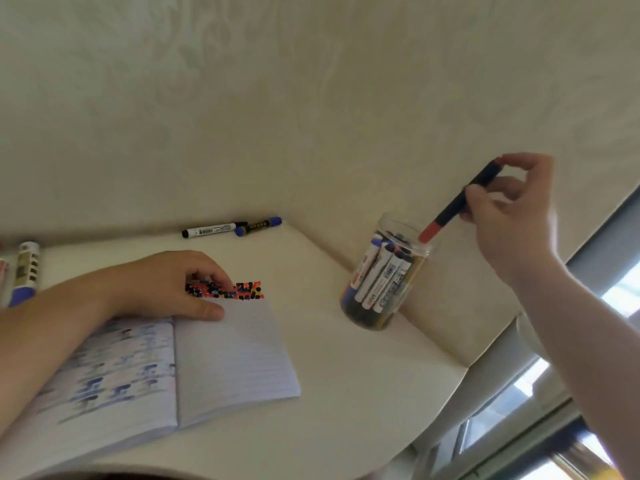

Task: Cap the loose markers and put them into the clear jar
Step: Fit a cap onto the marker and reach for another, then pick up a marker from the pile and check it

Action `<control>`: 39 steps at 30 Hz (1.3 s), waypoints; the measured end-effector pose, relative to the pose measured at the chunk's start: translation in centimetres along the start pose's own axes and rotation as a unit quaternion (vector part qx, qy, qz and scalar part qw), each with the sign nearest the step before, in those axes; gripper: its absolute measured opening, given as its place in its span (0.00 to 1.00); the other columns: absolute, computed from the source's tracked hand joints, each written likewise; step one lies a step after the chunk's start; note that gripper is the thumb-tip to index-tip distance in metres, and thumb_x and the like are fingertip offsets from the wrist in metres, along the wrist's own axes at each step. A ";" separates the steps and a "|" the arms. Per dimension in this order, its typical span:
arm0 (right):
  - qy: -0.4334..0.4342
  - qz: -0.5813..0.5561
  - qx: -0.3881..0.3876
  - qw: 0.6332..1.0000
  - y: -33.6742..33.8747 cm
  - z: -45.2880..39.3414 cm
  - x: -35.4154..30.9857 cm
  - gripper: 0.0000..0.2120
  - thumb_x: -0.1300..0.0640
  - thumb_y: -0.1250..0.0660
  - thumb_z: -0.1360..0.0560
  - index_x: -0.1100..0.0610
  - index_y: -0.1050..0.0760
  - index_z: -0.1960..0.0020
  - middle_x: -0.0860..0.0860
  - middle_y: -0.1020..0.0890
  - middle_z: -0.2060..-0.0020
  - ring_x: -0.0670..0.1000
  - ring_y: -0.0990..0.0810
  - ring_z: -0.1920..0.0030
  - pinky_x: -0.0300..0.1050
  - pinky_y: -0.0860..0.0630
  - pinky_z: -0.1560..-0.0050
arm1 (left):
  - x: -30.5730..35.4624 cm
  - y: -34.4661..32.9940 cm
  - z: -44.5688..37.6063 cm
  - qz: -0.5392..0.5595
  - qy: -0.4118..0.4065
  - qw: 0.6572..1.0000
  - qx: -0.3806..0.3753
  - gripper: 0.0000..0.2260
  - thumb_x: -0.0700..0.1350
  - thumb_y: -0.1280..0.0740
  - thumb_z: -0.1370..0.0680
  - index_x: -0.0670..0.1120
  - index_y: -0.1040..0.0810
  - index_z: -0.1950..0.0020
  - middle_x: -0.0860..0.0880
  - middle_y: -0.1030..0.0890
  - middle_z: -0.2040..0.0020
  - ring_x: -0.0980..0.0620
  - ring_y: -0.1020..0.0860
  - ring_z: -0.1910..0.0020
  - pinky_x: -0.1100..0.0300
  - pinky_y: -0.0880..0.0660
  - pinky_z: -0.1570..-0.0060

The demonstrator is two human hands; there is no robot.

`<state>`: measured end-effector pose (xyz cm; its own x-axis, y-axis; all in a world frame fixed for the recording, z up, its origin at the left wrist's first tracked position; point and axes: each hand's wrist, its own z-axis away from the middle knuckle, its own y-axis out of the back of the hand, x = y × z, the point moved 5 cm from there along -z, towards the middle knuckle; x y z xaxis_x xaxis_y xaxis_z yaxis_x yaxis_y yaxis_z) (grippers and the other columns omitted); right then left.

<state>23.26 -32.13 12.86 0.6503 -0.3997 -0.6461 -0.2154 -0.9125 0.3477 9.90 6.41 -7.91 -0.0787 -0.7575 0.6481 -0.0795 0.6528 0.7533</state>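
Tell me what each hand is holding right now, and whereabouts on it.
The right hand pinches a red-capped marker by its upper end, cap down at the clear jar. The left hand holds nothing, resting on the notebook.

your left hand (166,285) hides the top left corner of the notebook (235,355), and its fingertips cover part of the coloured marks there. the marker (457,202) runs behind your right hand (512,216), so its upper barrel is partly hidden. the big marker (24,271) at the left edge is cut off. labels inside the clear jar (384,271) are too blurred to read.
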 end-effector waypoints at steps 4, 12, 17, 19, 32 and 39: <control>-0.008 0.034 -0.059 0.998 -1.8 0.2 0.5 0.17 0.55 0.29 0.22 0.39 0.32 0.41 0.47 0.15 0.55 0.50 0.12 0.61 0.62 0.15 0.53 | 0.0 -0.1 0.0 0.002 0.001 1.000 -0.003 0.32 0.81 0.29 0.43 0.70 0.18 0.43 0.64 0.19 0.42 0.64 0.22 0.41 0.54 0.25 0.35; 0.009 0.173 -0.245 0.954 -4.3 0.2 2.3 0.13 0.56 0.29 0.22 0.42 0.30 0.48 0.48 0.13 0.62 0.50 0.18 0.64 0.45 0.23 0.61 | 0.0 -0.1 0.1 0.008 0.010 1.000 -0.005 0.34 0.83 0.30 0.46 0.71 0.19 0.44 0.64 0.20 0.42 0.67 0.24 0.42 0.58 0.26 0.36; 0.134 0.298 -0.261 0.908 -5.6 2.1 3.6 0.21 0.37 0.38 0.21 0.52 0.19 0.60 0.46 0.18 0.63 0.53 0.21 0.56 0.47 0.26 0.56 | -0.2 0.0 0.0 0.004 0.025 1.000 -0.010 0.33 0.82 0.30 0.45 0.72 0.19 0.44 0.65 0.20 0.41 0.67 0.24 0.41 0.58 0.27 0.35; 0.143 0.274 -0.267 0.913 -5.9 2.2 4.6 0.23 0.35 0.40 0.21 0.50 0.19 0.61 0.45 0.17 0.61 0.53 0.21 0.53 0.50 0.26 0.52 | -0.1 0.1 0.0 0.004 0.031 0.999 -0.014 0.34 0.83 0.30 0.46 0.72 0.19 0.44 0.64 0.20 0.41 0.67 0.24 0.41 0.58 0.27 0.34; 0.290 0.088 -0.196 0.933 -19.0 8.5 -1.9 0.11 0.62 0.34 0.23 0.57 0.17 0.44 0.52 0.20 0.44 0.50 0.24 0.43 0.37 0.34 0.43 | 0.2 1.2 0.6 -0.097 0.085 0.990 -0.057 0.26 0.64 0.20 0.32 0.74 0.26 0.38 0.62 0.25 0.43 0.64 0.26 0.45 0.58 0.26 0.40; 0.089 0.238 -0.425 0.869 -36.0 6.6 3.9 0.20 0.69 0.44 0.22 0.58 0.29 0.32 0.55 0.26 0.33 0.60 0.26 0.37 0.51 0.27 0.36 | -0.2 1.4 0.8 -0.065 0.105 0.990 -0.068 0.31 0.64 0.20 0.33 0.75 0.31 0.34 0.64 0.26 0.40 0.64 0.26 0.41 0.57 0.26 0.37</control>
<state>28.67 -1.44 -6.65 0.7539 -0.6248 -0.2032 0.0758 -0.2246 0.9715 9.02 7.47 -7.05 0.1328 -0.8292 0.5429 0.0608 0.5536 0.8306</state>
